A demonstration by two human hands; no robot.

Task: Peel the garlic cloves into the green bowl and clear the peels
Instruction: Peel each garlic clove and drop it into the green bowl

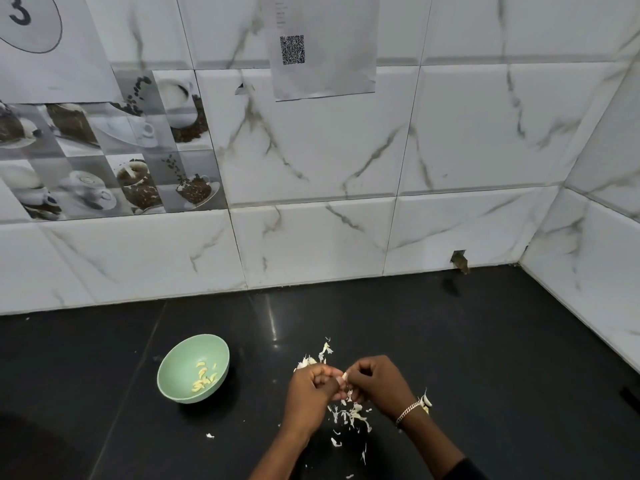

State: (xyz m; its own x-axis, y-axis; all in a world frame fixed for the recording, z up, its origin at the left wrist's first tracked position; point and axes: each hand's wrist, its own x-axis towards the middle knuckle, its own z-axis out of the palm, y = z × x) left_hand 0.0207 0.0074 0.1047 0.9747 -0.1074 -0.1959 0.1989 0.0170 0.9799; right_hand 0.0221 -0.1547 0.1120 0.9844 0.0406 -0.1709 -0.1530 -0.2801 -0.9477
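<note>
head view: left grip [313, 389] and right grip [379, 382] pinch one garlic clove [345, 376], largely hidden between them.

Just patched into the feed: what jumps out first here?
Low at centre, the left hand and right hand meet, pinching a garlic clove between them. White peels lie scattered on the black counter under and around them. To their left sits the green bowl, holding peeled cloves.
</note>
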